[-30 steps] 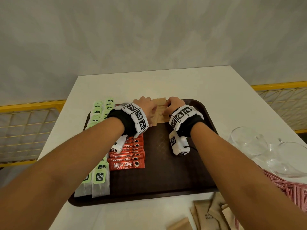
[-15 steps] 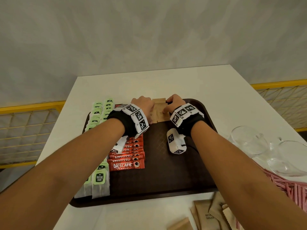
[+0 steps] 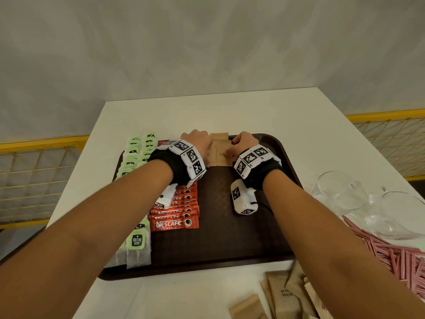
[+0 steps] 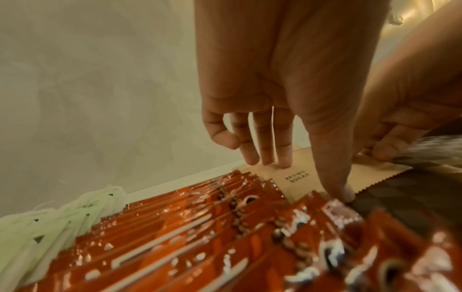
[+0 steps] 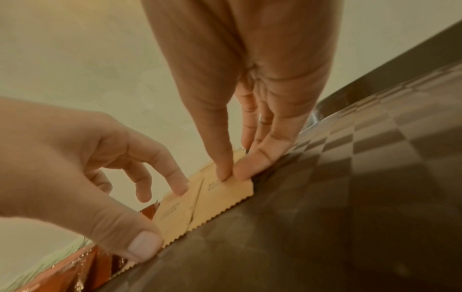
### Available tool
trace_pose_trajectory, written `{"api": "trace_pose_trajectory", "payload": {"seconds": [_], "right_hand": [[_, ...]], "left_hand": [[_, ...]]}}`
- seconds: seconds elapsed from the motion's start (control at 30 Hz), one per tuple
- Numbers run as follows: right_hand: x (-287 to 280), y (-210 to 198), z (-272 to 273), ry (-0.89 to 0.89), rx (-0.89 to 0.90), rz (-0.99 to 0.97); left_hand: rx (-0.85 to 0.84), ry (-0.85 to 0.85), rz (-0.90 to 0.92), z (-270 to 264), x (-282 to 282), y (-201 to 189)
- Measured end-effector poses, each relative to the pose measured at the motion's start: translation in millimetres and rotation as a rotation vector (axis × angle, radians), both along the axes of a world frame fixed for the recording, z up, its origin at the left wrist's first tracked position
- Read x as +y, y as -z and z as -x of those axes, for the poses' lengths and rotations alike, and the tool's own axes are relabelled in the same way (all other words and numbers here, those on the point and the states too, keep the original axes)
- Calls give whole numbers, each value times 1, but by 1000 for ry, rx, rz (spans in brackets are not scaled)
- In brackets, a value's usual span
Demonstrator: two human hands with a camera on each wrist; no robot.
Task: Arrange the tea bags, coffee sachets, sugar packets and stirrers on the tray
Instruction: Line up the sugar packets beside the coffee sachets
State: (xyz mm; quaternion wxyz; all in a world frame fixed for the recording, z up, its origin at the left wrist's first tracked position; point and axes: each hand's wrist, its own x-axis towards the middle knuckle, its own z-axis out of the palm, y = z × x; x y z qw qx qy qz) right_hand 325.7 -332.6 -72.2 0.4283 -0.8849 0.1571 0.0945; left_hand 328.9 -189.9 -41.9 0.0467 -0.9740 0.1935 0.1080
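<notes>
Two overlapping brown sugar packets [image 3: 219,153] lie flat at the far middle of the dark brown tray [image 3: 264,238]. My left hand [image 3: 195,142] touches their left side. Its straight fingertips [image 4: 283,164] rest on the far edge and the thumb presses the near corner. My right hand [image 3: 245,143] pinches the right edge of the packets [image 5: 225,195] between thumb and forefinger. Red coffee sachets [image 3: 177,217] lie in a row left of the packets. Green-tagged tea bags [image 3: 138,240] line the tray's left side.
Loose brown sugar packets [image 3: 285,295] lie on the white table [image 3: 230,116] in front of the tray. At the right are a heap of pink stirrers [image 3: 395,256] and two glass cups [image 3: 340,192]. Yellow mesh railings flank the table.
Both hands stay on the sugar packets. They have drawn slightly apart, and more of the packets shows flat between them.
</notes>
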Motion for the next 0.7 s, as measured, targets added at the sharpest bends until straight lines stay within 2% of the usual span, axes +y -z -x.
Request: {"api": "trace_pose_trajectory", "payload": {"seconds": [0.13, 0.27, 0.43, 0.6, 0.7], "right_hand": [[1, 0, 3, 27, -4, -23], [0, -4, 12, 51, -64, -17], [-1, -30, 46, 48, -212, -81], [12, -63, 118, -182, -150, -159], [33, -74, 175, -395, -59, -201]], "left_hand": [[-1, -7, 19, 1, 1, -2], [-8, -49, 117, 6, 5, -15], [-52, -102, 364, 42, 16, -44], [7, -85, 588, 117, 34, -63], [141, -43, 566, 174, 48, -60]]}}
